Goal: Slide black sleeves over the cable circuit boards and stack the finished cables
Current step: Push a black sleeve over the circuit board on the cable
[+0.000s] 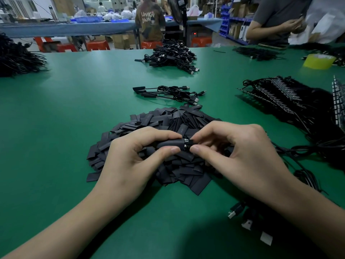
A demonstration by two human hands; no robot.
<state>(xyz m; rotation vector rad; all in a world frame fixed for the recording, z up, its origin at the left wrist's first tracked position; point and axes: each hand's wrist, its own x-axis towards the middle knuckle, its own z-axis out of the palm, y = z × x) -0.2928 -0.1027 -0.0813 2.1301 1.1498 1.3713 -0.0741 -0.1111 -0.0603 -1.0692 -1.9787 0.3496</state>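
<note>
My left hand (130,157) pinches a black sleeve (169,143) between thumb and forefinger, above a heap of loose black sleeves (179,120). My right hand (242,154) pinches the end of a cable circuit board (187,142), whose small metal-tipped part shows just outside the sleeve's right mouth. The rest of the board is hidden inside the sleeve and under my fingers. Its cable (291,150) trails to the right. A small stack of sleeved cables (168,93) lies beyond the heap.
A larger pile of finished cables (171,57) sits farther back. Bare-board cables (291,103) lie in a big bundle at the right, with USB plugs (235,212) near my right forearm. A yellow tape roll (319,61) stands far right. Another person works at the table's far right corner.
</note>
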